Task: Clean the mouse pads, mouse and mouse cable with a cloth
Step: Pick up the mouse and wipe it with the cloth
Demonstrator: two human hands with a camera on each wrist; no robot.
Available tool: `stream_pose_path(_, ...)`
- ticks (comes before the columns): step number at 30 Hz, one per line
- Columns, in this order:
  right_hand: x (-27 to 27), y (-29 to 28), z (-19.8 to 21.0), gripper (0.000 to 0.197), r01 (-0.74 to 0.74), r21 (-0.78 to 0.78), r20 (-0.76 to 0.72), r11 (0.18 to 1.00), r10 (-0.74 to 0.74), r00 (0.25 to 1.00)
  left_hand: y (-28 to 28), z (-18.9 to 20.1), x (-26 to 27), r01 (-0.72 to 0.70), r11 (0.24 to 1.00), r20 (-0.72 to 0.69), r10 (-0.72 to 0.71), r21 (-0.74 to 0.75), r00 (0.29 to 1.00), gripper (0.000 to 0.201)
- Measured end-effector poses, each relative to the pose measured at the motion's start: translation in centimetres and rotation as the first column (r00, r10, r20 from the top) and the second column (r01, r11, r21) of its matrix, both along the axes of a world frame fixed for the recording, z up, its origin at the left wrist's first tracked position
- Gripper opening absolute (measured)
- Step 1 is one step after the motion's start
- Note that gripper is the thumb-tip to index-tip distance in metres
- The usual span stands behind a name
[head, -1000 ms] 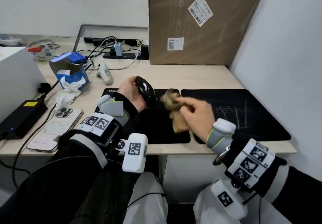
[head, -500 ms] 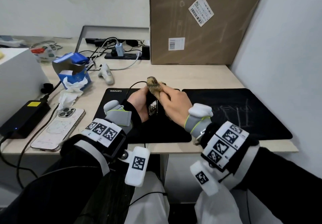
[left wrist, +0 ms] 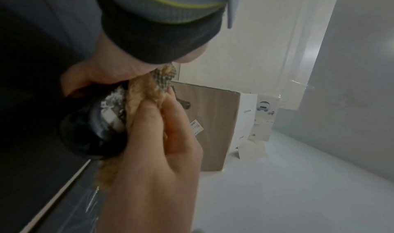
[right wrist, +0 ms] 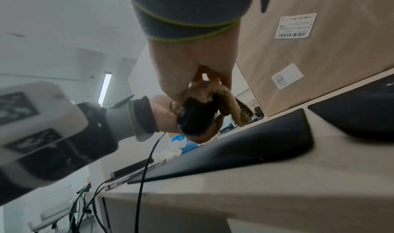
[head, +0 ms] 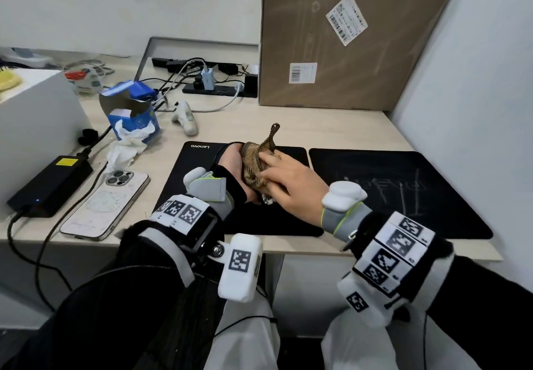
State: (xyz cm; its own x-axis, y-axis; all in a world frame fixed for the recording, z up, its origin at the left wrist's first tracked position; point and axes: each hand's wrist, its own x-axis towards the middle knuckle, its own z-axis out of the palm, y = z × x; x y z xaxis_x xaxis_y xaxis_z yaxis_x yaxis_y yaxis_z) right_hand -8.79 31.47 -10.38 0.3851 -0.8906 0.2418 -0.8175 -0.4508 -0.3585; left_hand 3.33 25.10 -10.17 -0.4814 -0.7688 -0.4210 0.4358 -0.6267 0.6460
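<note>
Left hand (head: 230, 165) curled round the black mouse (left wrist: 91, 127), held above the left mouse pad (head: 184, 185). Right hand (head: 288, 182) presses the tan cloth (head: 253, 165) against the mouse, fingers bent over it. Mouse sits between both palms, cloth on its right side. Cable (right wrist: 147, 160) hangs below the left wrist. Right mouse pad (head: 403, 194) lies beside, on the desk (head: 331, 127).

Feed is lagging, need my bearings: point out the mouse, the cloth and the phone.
mouse (left wrist: 91, 132): left wrist view, on its glossy black shell.
cloth (head: 253, 165): head view, on the bunched tan weave over the mouse.
phone (head: 106, 202): head view, middle of its pale back.
</note>
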Motion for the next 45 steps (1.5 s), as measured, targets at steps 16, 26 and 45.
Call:
stream_pose_path(16, -3.2, 1.5, -1.8, 0.023, -0.207, -0.082, 0.026, 0.975, 0.210, 0.977, -1.0, 0.3, 1.2, -0.128, 0.992, 0.190, 0.127, -0.009, 0.974, 0.049)
stream_pose_path(26, -4.4, -0.4, 1.2, 0.037, 0.076, 0.612, 0.737, 0.787, -0.603, 0.305, -1.9, 1.9, 3.5, -0.239, 0.968, 0.062, 0.244, -0.076, 0.968, 0.046)
stream_pose_path(45, 1.0, -2.8, 0.2, 0.051, -0.008, 0.595, 0.727, 0.804, -0.535, 0.430, -0.2, 1.9, 2.2, -0.073, 0.987, 0.349, 0.120, -0.145, 0.929, 0.042)
